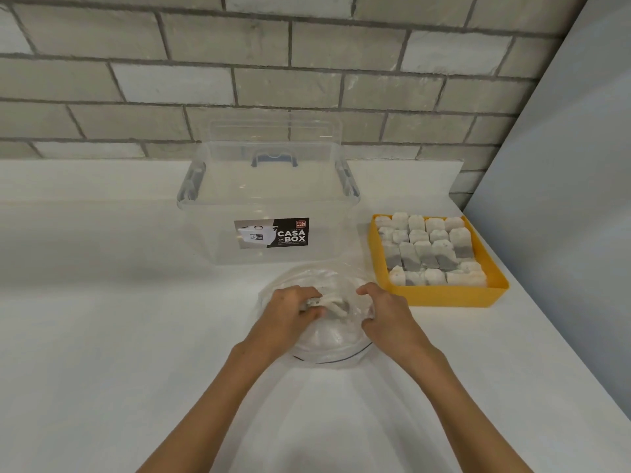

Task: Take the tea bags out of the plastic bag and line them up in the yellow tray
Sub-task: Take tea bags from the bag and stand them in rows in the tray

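A clear plastic bag (326, 346) lies on the white counter in front of me. My left hand (290, 310) is at the bag's mouth, its fingers curled round a tea bag (333, 307) that sits in the opening. My right hand (386, 314) grips the bag's right edge, fingers pinching the plastic. To the right stands the yellow tray (454, 297), holding several tea bags (430, 250) set in rows.
A clear lidded storage box (269, 199) with a black label stands behind the bag, left of the tray. A brick wall runs along the back. The counter's right edge slopes down beside the tray, next to a grey wall (563, 199).
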